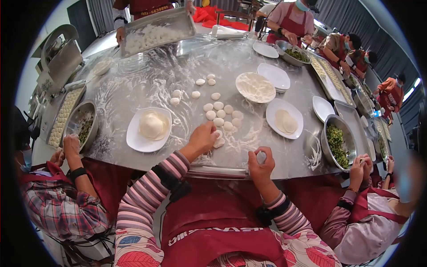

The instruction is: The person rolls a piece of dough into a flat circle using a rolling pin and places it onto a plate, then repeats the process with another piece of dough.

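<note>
My left hand (202, 139) reaches over the table with its fingers closed on a small dough piece (218, 142) at the near end of a cluster of round dough pieces (219, 114). By the table's front edge, my right hand (262, 167) is curled, thumb and forefinger making a ring; what is inside it, if anything, I cannot make out. A smooth bar, apparently a rolling pin (215, 171), lies along the edge between my hands. Thin dough wrappers are stacked on a white plate (133, 141) on the left and another white plate (296, 130) on the right.
A flour bowl (255, 87) stands beyond the dough pieces. Metal bowls of green filling (339, 144) flank me, with a dumpling tray (66, 111) at left. Co-workers sit either side (66, 191) (369, 218); across the table, a person holds a floury tray (158, 33).
</note>
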